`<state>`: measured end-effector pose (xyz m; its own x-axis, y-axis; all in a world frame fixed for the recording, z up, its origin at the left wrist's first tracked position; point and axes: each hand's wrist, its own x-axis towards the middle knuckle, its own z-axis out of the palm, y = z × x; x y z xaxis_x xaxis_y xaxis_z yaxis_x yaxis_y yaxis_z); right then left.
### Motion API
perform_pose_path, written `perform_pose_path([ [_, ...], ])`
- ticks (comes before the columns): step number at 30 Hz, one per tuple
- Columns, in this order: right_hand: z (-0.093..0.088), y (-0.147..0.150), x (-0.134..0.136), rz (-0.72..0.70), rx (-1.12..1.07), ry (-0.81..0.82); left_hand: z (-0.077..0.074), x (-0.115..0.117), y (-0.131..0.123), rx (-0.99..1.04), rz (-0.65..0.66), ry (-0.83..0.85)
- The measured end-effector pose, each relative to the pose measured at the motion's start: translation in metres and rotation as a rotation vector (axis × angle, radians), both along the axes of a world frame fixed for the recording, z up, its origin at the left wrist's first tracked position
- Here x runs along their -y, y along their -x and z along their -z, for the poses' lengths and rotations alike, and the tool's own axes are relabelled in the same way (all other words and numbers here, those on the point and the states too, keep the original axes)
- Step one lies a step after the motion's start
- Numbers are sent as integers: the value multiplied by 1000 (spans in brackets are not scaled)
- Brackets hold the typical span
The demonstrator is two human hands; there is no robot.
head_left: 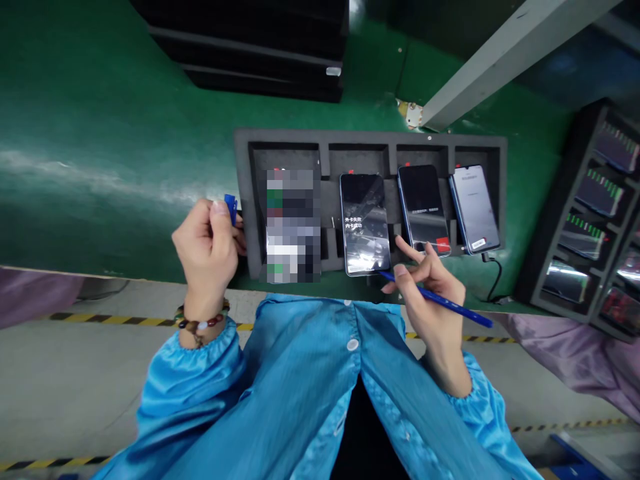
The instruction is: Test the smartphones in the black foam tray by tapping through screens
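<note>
My left hand (204, 243) is closed at the left end of a black foam tray (243, 167), with a blue pen cap (231, 209) pinched by the thumb. A slim blue pen (457, 309) rests in the grip of my right hand (434, 288). Its tip is at the bottom edge of a phone (365, 240) whose dark screen shows white text. To the right lie a dark-screened phone (423, 197) with a red patch and a phone (475, 200) with a pale lit screen. A pixelated patch covers the item (291, 227) in the leftmost compartment.
Beneath the tray is a green tabletop (100, 147). Stacked black trays (260, 47) stand at the back, and a grey metal post (500, 60) slants at upper right. Another tray of devices (540, 260) is at the right. A black cable (497, 273) plugs in near the rightmost phone.
</note>
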<state>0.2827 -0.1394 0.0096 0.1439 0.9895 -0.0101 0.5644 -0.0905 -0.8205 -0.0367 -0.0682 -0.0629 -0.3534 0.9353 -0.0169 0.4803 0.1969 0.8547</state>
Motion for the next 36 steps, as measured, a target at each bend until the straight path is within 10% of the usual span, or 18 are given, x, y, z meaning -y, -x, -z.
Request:
perform_pose_path([
  [16,7,74,-18,-385,96,-125,5,11,-6,26,147,-89],
  [36,4,81,-15,-399,97,-85,2,11,-4,23,195,-83],
])
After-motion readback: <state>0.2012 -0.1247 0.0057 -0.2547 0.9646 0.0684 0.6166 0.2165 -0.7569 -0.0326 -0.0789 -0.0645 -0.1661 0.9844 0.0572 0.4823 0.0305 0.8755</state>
